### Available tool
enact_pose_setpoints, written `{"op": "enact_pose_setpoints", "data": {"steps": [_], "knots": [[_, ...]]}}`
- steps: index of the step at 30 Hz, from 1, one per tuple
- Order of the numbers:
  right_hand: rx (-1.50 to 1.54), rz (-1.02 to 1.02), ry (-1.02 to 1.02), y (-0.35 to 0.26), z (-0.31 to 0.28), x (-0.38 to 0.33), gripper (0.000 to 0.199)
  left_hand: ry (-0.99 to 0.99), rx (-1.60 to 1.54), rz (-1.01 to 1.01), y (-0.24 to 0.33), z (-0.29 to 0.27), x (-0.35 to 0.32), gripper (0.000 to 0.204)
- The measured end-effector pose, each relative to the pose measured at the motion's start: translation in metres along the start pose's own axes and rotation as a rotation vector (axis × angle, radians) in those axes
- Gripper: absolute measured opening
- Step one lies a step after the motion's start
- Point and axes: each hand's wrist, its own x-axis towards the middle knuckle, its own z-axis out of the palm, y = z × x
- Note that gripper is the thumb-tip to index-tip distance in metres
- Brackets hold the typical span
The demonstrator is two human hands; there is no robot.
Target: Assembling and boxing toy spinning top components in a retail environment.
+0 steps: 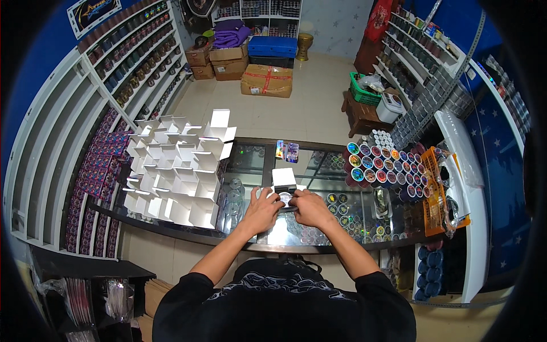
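Observation:
Both of my hands are at a small white box (284, 178) on the glass-topped counter, its lid raised on the far side. My left hand (263, 210) has curled fingers on the box's left side. On the right side, my right hand (310, 210) presses in with bent fingers, thumb toward the middle. Between the thumbs shows a pale round thing (286, 199), too small to make out. Just beyond the box lie shiny printed cards or stickers (287, 151). Many open white boxes (176, 171) stand packed together at the left.
Stacked round containers with colourful lids (387, 165) stand at the right, beside an orange basket (436, 194). Clear plastic cups or wrapping (234, 199) lie left of my hands. Shelves of jars line both walls; cartons (266, 80) sit on the far floor.

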Motion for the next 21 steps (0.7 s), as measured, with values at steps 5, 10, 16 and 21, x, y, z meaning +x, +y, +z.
{"op": "enact_pose_setpoints", "data": {"steps": [5,10,16,21], "knots": [[0.028,-0.006,-0.013,0.001,0.002,0.002,0.029,-0.024,-0.014,-0.026,-0.005,0.001,0.004,0.027],[0.079,-0.003,0.004,0.001,0.003,0.0,0.03,-0.018,0.013,-0.004,-0.001,-0.001,0.003,0.029],[0.07,-0.024,0.004,0.005,0.006,-0.001,0.03,-0.046,0.035,-0.042,0.006,-0.002,0.002,0.03],[0.077,-0.033,0.033,0.007,0.01,-0.001,0.03,-0.07,0.021,-0.053,0.005,-0.002,0.003,0.029]]}}
